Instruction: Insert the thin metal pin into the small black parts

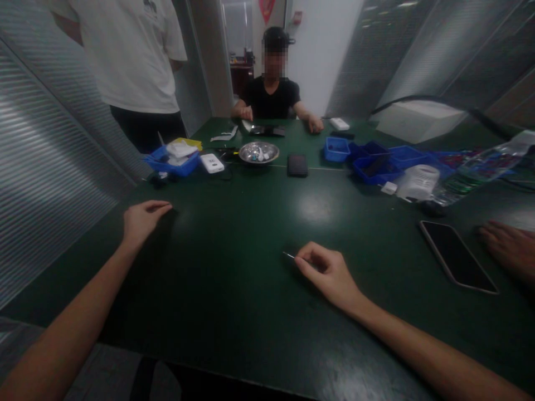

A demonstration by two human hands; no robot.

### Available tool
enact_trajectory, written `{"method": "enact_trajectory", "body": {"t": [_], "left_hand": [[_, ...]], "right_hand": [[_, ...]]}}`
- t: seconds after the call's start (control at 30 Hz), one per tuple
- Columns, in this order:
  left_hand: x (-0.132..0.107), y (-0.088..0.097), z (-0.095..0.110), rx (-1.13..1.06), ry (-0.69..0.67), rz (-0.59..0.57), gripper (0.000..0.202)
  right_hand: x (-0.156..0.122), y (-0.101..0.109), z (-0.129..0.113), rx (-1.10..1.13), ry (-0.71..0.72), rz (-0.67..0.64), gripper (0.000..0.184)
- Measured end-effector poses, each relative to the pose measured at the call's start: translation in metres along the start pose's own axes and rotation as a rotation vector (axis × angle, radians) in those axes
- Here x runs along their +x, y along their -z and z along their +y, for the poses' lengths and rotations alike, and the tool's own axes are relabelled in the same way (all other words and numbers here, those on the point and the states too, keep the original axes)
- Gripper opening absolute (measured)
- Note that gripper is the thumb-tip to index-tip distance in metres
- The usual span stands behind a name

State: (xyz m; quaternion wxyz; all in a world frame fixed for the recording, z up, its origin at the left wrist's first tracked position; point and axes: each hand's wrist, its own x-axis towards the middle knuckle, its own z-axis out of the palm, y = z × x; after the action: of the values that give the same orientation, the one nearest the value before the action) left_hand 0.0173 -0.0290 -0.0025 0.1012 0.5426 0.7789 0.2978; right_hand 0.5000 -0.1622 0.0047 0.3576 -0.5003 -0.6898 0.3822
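Over the left part of the dark green table (225, 234), my left hand (141, 224) has its thumb and fingertips pressed together. Whatever lies between them, if anything, is hidden. My right hand (330, 273) rests low near the middle of the table. Its thumb and forefinger pinch a thin, shiny metal pin-like piece (288, 255). One end of that piece points left out of the grip; the rest is covered by the fingers, so its kind is unclear.
Behind are a metal bowl (251, 160), a dark square object (297, 166), a blue basket (180, 167), blue bins (336, 156) and a plastic bottle (472, 175). Near a co-worker's hand (510, 245) lies a phone (455, 256). One person sits opposite; another stands left.
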Motion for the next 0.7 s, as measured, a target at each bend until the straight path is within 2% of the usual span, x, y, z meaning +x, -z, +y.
{"method": "enact_trajectory", "body": {"t": [0.13,0.3,0.7], "left_hand": [[0.001,0.002,0.000,0.004,0.006,-0.001,0.038],[-0.001,0.009,-0.001,0.022,0.019,-0.018,0.049],[0.000,0.011,-0.004,0.047,0.100,-0.068,0.044]], "right_hand": [[0.000,0.000,0.001,-0.002,0.003,-0.005,0.020],[0.000,0.001,-0.001,0.004,0.006,-0.001,0.019],[-0.001,0.000,0.001,-0.016,0.010,0.001,0.020]]}}
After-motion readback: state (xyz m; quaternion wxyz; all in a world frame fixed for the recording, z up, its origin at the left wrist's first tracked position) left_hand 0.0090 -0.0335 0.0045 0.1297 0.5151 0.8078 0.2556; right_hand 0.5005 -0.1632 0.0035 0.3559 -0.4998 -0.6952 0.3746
